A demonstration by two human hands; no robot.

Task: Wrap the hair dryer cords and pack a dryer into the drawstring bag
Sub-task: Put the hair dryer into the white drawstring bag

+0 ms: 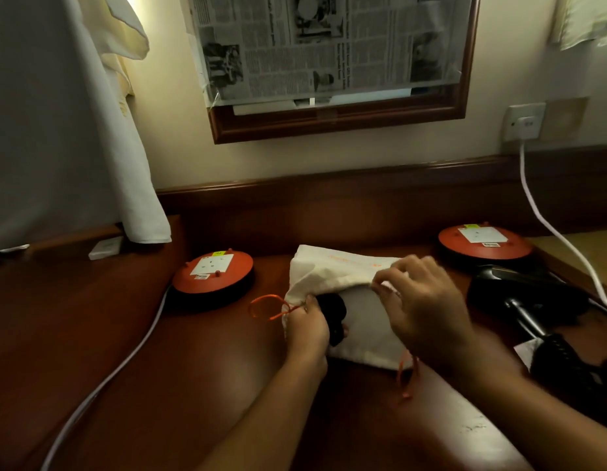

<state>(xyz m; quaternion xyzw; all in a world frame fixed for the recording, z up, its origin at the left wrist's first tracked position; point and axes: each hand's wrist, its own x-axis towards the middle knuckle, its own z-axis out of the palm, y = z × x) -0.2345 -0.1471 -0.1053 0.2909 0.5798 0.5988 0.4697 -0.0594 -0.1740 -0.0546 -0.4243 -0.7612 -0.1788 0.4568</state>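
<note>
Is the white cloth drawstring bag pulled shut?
No, the right hand lifts the white bag open; the left hand holds a black hair dryer inside.

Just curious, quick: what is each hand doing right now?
Left hand: closed, gripping the black hair dryer half inside the drawstring bag.
Right hand: closed, pinching the bag's upper edge.

I could read no wording from my remote station. The newspaper [329, 45] taped over the wall frame carried headlines and columns of print, all too small to make out. The drawstring bag [343, 266] bore a faint line of orange lettering I couldn't decipher. The left orange disc [193, 283] had a small lettered tag [202, 276] and a yellow sticker [216, 253], and the right orange disc [519, 248] carried the same pair, all illegible.
</note>
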